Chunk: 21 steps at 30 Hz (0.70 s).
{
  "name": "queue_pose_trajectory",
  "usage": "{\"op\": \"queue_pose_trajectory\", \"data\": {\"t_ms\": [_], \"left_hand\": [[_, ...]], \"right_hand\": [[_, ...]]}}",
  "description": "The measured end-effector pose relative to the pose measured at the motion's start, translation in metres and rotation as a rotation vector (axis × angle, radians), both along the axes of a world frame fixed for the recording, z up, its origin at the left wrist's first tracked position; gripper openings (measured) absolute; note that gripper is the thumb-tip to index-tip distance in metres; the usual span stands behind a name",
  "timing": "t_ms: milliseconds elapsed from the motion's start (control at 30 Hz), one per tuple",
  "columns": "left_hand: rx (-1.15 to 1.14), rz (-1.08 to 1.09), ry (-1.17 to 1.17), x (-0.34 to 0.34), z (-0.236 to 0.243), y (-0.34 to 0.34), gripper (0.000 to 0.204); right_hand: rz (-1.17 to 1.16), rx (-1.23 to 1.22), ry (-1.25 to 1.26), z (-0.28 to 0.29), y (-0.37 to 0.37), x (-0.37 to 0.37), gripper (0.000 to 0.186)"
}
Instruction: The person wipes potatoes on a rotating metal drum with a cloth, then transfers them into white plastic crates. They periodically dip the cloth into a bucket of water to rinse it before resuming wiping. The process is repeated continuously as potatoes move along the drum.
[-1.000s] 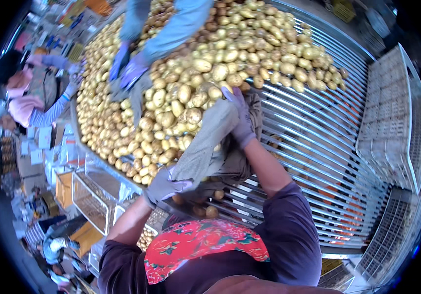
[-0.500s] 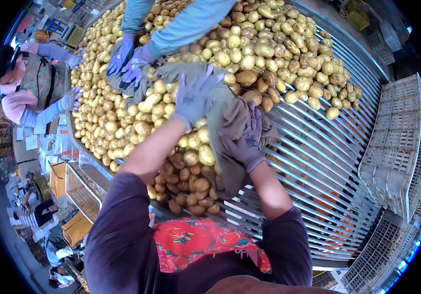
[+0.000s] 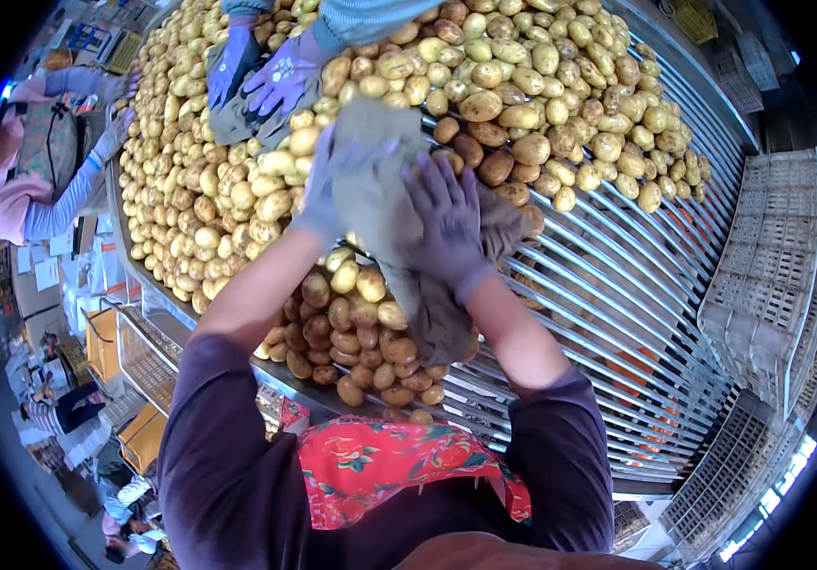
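Observation:
A grey-brown cloth (image 3: pixel 375 180), partly smeared by motion, lies over the potatoes in front of me. My left hand (image 3: pixel 321 201), in a pale purple glove, is against the cloth's left edge; its fingers are blurred and partly hidden, so I cannot tell whether they grip. My right hand (image 3: pixel 444 223), gloved alike, presses on the cloth's right part with fingers stretched and spread. Below the cloth, a cluster of brown potatoes (image 3: pixel 361 347) sits near the table's front edge. Yellower potatoes (image 3: pixel 228 199) are heaped on the left.
A slatted metal rack (image 3: pixel 608 285) carries the heap and slopes off to the right. Stacked plastic crates (image 3: pixel 760 275) stand on the right. Across the heap, a co-worker's gloved hands (image 3: pixel 280 81) rest on another cloth. Another person (image 3: pixel 42 161) works at the left edge.
My left hand has moved left and its spread fingers no longer show; the cloth has shifted with the hands. My right hand moved left and up onto the cloth. Brown potatoes near me are more exposed.

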<state>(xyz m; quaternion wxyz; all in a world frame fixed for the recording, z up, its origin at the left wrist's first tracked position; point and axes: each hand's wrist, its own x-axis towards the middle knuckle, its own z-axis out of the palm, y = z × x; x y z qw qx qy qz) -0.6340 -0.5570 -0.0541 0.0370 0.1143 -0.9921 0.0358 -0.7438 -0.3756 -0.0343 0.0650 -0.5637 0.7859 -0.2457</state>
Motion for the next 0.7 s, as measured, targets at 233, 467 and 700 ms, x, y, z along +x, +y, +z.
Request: {"op": "queue_pose_trajectory", "data": {"t_ms": [233, 467, 700], "left_hand": [[0.548, 0.206, 0.186, 0.014, 0.003, 0.007, 0.047], [0.251, 0.071, 0.2, 0.174, 0.018, 0.076, 0.051], [0.223, 0.393, 0.017, 0.013, 0.038, 0.016, 0.053]], "right_hand": [[-0.08, -0.292, -0.59, -0.033, 0.036, -0.046, 0.058], [0.284, -0.022, 0.084, 0.021, 0.049, 0.074, 0.065], [-0.007, 0.103, -0.369, 0.02, -0.005, -0.008, 0.066]]}}
